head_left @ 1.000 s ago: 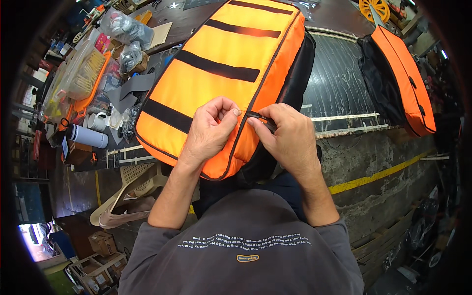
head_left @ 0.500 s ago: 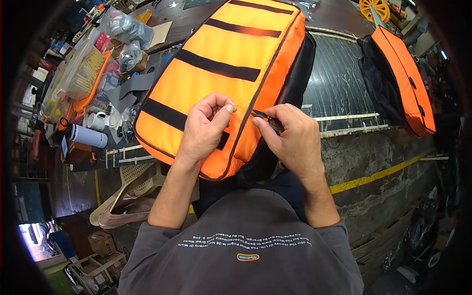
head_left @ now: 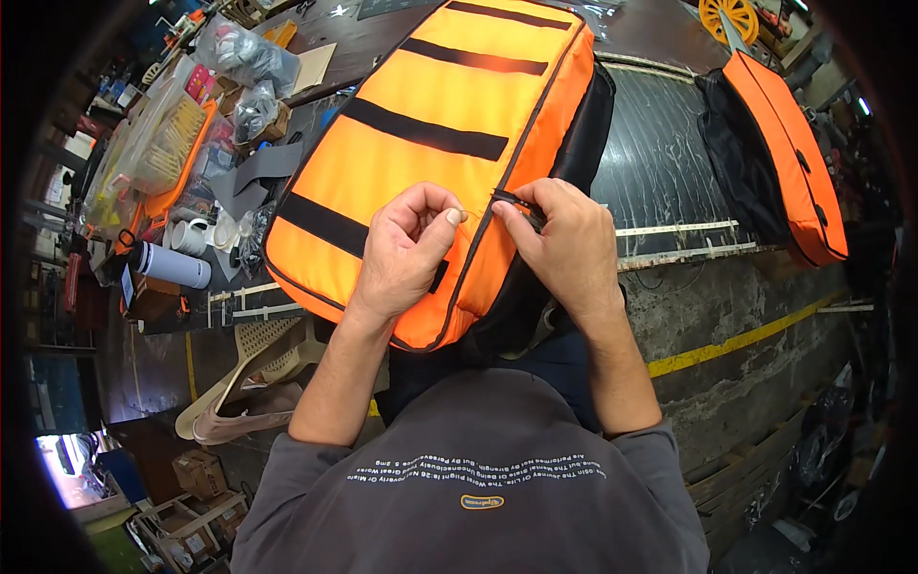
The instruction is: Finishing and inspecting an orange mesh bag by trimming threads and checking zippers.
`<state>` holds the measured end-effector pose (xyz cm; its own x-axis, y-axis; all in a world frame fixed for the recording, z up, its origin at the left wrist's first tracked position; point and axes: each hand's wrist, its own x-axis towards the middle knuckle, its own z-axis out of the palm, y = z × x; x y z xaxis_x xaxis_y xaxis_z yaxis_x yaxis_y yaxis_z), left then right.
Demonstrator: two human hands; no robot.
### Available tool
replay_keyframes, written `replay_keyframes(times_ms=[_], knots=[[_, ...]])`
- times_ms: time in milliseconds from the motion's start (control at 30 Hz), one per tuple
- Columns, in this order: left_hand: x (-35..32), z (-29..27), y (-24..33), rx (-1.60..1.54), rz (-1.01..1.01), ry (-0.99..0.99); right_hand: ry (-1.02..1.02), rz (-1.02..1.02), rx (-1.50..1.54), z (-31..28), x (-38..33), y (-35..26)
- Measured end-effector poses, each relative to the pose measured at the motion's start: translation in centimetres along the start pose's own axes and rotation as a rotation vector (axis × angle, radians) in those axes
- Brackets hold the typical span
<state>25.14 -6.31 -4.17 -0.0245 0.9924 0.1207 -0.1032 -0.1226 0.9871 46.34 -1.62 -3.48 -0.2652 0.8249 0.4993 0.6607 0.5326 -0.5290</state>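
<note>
A large orange bag (head_left: 421,105) with black strips across its face and black piping along its edge lies tilted in front of me. Over its near right edge, my left hand (head_left: 413,244) is closed in a pinch; a fine loose thread seems to run from its fingertips toward the piping. My right hand (head_left: 569,244) is wrapped round small black thread snips (head_left: 516,201). Their tip points left, at the piping. Most of the snips is hidden by the fingers, so I cannot tell whether the blades meet.
A second orange and black bag (head_left: 789,153) stands at the right on the dark table (head_left: 660,143). To the left are a plastic box (head_left: 163,143), a white mug (head_left: 188,236), a pale bottle (head_left: 172,265) and clear bags. A beige chair (head_left: 253,373) stands below the table edge.
My right hand and the snips have moved a little up and away from me along the piping. My left hand has shifted slightly right, keeping its pinch.
</note>
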Motion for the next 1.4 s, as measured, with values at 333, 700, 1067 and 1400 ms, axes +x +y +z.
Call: replay_keyframes(times_ms=[333, 700, 1067, 1400], knots=[[-0.2, -0.3, 0.2, 0.023, -0.006, 0.000, -0.043, 0.005, -0.062, -1.7, -0.6, -1.3], [-0.2, -0.1, 0.4, 0.017, -0.006, -0.024, -0.167, -0.056, 0.014, -1.9, -2.5, -3.3], [0.0, 0.6, 0.2, 0.390, 0.162, 0.193, -0.261, 0.449, 0.541, 2.1, -2.1, 1.4], [1.4, -0.2, 0.8, 1.019, 0.383, -0.083, -0.296, 0.484, 0.952, 4.8, -3.6, 3.1]])
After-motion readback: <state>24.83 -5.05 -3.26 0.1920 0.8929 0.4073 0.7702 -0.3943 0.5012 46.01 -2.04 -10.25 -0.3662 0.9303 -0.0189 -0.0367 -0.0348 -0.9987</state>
